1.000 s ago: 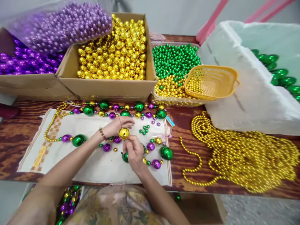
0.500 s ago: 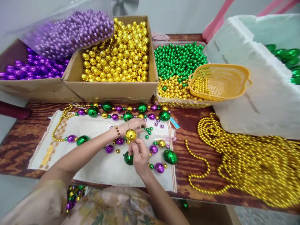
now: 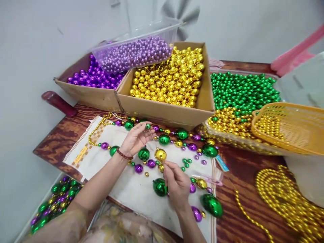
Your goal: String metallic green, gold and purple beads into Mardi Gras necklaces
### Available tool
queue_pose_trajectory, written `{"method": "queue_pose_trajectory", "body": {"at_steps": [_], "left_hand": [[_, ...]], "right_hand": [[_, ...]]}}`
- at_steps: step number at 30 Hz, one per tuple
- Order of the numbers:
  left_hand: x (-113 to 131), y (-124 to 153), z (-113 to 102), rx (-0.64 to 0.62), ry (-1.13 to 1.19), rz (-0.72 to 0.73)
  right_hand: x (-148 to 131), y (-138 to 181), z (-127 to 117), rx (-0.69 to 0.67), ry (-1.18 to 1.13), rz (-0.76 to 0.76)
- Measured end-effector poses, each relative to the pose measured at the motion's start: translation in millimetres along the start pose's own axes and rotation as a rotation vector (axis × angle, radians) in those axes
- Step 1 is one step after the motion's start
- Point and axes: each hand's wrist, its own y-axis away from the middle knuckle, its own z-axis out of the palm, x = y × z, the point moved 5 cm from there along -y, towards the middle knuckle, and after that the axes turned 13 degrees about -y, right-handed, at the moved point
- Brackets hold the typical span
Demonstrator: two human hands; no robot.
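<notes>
My left hand [image 3: 135, 138] is raised over the white cloth [image 3: 131, 192], its fingers pinching a thin thread with a small green bead at the fingertips. A large gold ball [image 3: 160, 154] hangs on that thread between my hands. My right hand [image 3: 177, 182] is closed in a pinch just below the gold ball, holding the thread's lower part. Large green balls [image 3: 160, 186] and purple balls [image 3: 138, 168] of the strand lie on the cloth around my hands.
Cardboard boxes of gold balls [image 3: 169, 79] and purple balls [image 3: 93, 74] stand behind, a clear tub of lilac beads [image 3: 136, 52] on top. A tray of green and gold beads [image 3: 240, 94], a yellow basket [image 3: 288, 126] and gold bead strands [image 3: 291, 199] lie right. A bin of finished strands [image 3: 55, 202] sits below left.
The view has swung left and up. My hands have drawn apart a little, the left one lifting the thread while the gold ball slides down toward the right hand.
</notes>
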Motion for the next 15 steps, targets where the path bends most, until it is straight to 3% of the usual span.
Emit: {"method": "queue_pose_trajectory", "body": {"at_steps": [15], "left_hand": [[5.2,1.1,-5.7,0.062,-0.143,0.08]], "right_hand": [[-1.7,-4.5,10.0,-0.006,-0.003,0.082]]}}
